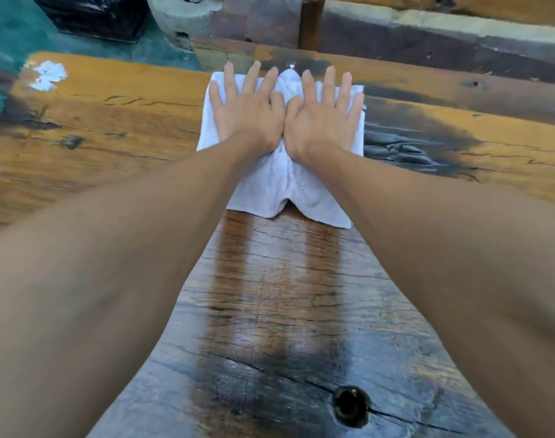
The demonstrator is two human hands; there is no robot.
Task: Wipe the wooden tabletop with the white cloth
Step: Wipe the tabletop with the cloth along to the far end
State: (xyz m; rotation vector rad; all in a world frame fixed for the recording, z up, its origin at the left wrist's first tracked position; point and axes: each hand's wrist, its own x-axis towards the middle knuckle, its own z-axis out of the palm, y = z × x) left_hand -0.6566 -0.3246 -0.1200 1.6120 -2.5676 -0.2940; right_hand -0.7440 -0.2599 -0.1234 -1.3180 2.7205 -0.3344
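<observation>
Both hands flat on the white cloth, arms stretched forward. Left hand and right hand sit side by side, touching at the thumb side, palms down. Fingers straight and spread on both, pressing the cloth onto the wood; nothing gripped or pinched.

Cloth lies on the wooden tabletop, close to its far edge, roughly mid-width. It's bunched into a ridge running between the two hands, with its near edge split into two lobes on the near side of the wrists. Fingertips reach about to the cloth's far edge.

On the near side of the cloth, between the forearms, the wood looks darker and glossy, with two lighter streaks running toward the near edge. Dark knot hole in the plank close to the near edge, right of centre. White patch at the far left corner of the tabletop. Black charred-looking area just right of the cloth.

Beyond the far edge: a black bag, a grey stone-like block, teal floor, and a dark wooden bench or beam to the far right.
</observation>
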